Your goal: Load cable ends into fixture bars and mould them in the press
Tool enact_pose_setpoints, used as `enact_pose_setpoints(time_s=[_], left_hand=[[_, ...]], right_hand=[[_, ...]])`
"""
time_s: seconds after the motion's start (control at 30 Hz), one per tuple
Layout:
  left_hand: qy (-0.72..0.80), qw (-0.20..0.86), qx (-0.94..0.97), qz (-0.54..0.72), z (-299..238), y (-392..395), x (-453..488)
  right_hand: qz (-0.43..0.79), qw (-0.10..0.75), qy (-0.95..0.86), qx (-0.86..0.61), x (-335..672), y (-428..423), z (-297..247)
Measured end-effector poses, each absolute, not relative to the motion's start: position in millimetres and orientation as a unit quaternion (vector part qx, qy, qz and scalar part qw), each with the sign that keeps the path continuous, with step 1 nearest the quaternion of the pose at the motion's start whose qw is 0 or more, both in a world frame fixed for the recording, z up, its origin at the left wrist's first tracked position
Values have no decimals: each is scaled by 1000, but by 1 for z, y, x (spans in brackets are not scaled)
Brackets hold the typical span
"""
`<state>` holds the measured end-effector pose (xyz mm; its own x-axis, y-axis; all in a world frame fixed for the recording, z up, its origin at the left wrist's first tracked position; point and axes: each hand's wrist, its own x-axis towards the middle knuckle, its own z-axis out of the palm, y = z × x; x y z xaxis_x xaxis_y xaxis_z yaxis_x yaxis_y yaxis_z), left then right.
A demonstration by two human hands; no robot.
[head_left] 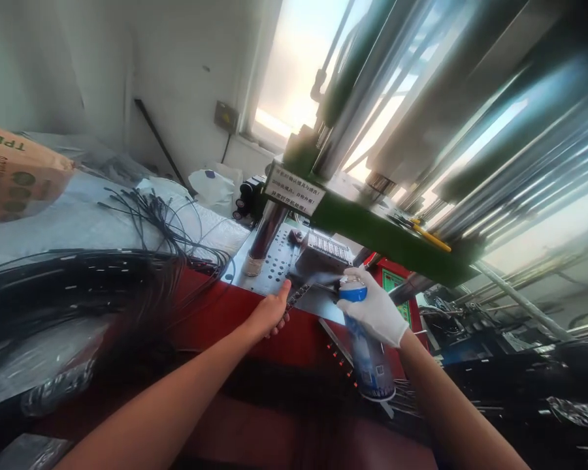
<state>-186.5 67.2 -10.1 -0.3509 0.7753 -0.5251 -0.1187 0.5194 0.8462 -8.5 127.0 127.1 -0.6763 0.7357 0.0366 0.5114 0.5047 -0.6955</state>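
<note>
Honestly, the gloved right hand [375, 312] grips the spray can [367, 359], the bare left hand [269, 314] holds the dark strip [296, 297] by its nozzle — overspray could easily hit skin.

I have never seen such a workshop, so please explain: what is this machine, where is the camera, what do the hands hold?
The picture comes from a camera on a person's head, looking forward and down. Before them stands a machine with a green beam, steel rods above and a red body. The right hand, in a white glove, holds a spray can aimed toward a metal plate with holes. The bare left hand rests at that plate's edge; whether it grips anything is unclear. Black cables lie at the left.
</note>
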Motion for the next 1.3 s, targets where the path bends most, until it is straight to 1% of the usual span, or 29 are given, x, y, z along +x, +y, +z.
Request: enact_pose_setpoints(time_s=[0.1, 0.17, 0.23, 0.3, 0.37, 0.5, 0.57, 0.7, 0.77, 0.93, 1.0, 1.17, 1.23, 1.3], left_hand=[[701, 518, 236, 429, -10, 66, -188], [701, 518, 234, 431, -9, 65, -190], [699, 516, 233, 436, -8, 64, -191], [698, 515, 233, 439, -7, 64, -191], [699, 514, 237, 437, -7, 64, -191], [713, 500, 251, 422, -11, 66, -191], [723, 486, 263, 415, -11, 65, -191], [734, 463, 288, 404, -6, 59, -189], [735, 461, 291, 403, -3, 57, -188], [718, 488, 279, 410, -6, 61, -190], [710, 505, 269, 411, -7, 63, -193], [681, 554, 243, 413, 0, 62, -201], [671, 567, 239, 413, 4, 61, -203], [667, 574, 237, 411, 6, 61, -204]], right_hand=[[394, 109, -854, -321, -11, 113, 116], [404, 79, -860, -302, -10, 110, 113], [394, 92, -856, -321, -10, 118, 111], [377, 126, -847, -353, -11, 128, 111], [371, 143, -847, -353, -13, 129, 111], [395, 93, -874, -268, -20, 107, 112], [389, 88, -879, -261, -24, 110, 111], [348, 134, -854, -363, -27, 149, 109], [340, 135, -849, -381, -25, 154, 110], [400, 71, -865, -295, -16, 120, 110], [411, 78, -857, -302, -15, 125, 110], [375, 143, -829, -389, -14, 171, 112], [386, 140, -831, -376, -14, 167, 113], [407, 114, -840, -341, -14, 147, 112]])
